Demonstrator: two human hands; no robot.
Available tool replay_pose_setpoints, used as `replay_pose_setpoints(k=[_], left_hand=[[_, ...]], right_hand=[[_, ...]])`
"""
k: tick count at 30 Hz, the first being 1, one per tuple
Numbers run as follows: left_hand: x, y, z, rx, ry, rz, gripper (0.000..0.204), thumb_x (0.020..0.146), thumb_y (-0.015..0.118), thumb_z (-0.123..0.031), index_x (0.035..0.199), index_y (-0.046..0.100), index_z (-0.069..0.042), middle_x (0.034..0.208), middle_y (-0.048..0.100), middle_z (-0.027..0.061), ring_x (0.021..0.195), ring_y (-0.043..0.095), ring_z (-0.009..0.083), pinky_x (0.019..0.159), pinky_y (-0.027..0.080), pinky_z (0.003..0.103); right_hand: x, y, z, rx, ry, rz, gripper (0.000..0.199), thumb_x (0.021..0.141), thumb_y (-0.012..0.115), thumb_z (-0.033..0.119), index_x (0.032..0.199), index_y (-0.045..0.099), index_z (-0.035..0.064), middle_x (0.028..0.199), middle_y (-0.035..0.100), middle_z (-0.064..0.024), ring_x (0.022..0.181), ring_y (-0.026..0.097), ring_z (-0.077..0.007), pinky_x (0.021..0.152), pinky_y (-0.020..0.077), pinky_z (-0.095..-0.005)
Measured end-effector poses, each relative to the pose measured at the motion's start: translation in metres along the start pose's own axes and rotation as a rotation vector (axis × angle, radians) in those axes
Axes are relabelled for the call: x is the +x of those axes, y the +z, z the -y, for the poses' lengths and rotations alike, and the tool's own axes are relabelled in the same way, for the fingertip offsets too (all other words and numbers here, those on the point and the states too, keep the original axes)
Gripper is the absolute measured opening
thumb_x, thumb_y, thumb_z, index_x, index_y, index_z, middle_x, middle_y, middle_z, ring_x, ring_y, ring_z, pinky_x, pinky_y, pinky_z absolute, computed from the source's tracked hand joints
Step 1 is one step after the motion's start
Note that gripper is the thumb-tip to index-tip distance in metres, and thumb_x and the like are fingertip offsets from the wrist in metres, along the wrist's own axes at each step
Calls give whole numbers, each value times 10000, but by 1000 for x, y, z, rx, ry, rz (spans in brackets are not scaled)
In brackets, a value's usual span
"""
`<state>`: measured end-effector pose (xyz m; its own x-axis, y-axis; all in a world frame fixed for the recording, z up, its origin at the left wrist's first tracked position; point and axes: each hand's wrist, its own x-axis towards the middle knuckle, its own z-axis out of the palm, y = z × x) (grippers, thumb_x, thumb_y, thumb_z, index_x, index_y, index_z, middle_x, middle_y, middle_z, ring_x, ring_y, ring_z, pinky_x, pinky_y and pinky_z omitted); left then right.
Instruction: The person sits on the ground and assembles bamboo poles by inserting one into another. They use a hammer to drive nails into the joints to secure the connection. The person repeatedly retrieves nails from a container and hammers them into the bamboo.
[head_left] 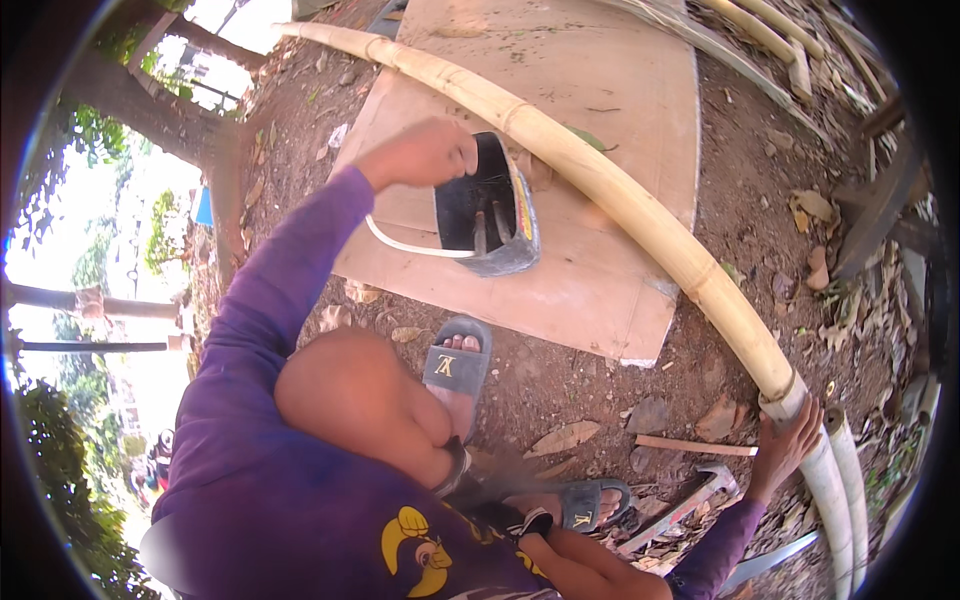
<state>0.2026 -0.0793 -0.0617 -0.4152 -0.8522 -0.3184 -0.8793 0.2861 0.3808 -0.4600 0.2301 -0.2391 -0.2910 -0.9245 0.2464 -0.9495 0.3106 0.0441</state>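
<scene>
My left hand (pixel 432 152) is closed at the rim of a dark, cut-open plastic container (pixel 512 262) with a white strap handle (pixel 415 246). What its fingers hold, if anything, I cannot make out. Several tool handles (pixel 480 232) stand inside the container. On the right, the fingers of my right hand (pixel 785 448) wrap round a long, pale bamboo pole (pixel 640 225) near its lower part. From there the pole curves across the view to the upper left, passing over a cardboard sheet (pixel 590 305).
A hammer (pixel 690 500) and a thin bamboo strip (pixel 695 446) lie on the dirt by my right arm, near a metal blade (pixel 768 562). More bamboo poles (pixel 850 490) rest at the right edge. Dry leaves (pixel 562 438) and stones litter the ground around my sandalled feet.
</scene>
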Motion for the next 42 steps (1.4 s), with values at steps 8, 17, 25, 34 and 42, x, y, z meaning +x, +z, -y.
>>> replay_pose_setpoints(k=[8,17,25,34,42], left_hand=[[30,68,32,535,236,91,121,872,715,-51,938,798,7,931,779,235,910,772,440,788,624,510],[48,86,37,431,249,-34,150,868,680,-96,869,814,-28,943,792,236,918,791,419,787,630,514],[94,129,60,370,254,-117,185,883,655,-174,844,809,-79,894,793,202,828,776,385,739,606,531],[87,128,66,445,375,-190,168,858,690,-188,853,811,-72,956,815,182,926,795,396,815,630,526],[80,128,63,513,344,-182,165,845,691,-197,821,799,-75,925,810,175,908,799,381,778,632,518]], right_hand=[[14,-26,14,86,-35,64,948,811,885,260,1635,445,102,1639,512,-171,1582,406,-403,1290,335,-587],[13,-19,2,72,-15,104,957,803,887,271,1631,450,75,1632,514,-190,1560,428,-411,1269,353,-562],[36,-47,50,-3,-313,-149,820,867,842,310,1569,509,47,1540,560,-210,1415,505,-390,1160,427,-540],[33,-94,81,-58,-449,-356,673,943,790,389,1471,599,18,1382,663,-199,1179,623,-371,992,523,-508],[27,-94,76,-91,-419,-374,631,998,748,490,1407,668,16,1280,744,-186,1021,720,-368,870,602,-502]])
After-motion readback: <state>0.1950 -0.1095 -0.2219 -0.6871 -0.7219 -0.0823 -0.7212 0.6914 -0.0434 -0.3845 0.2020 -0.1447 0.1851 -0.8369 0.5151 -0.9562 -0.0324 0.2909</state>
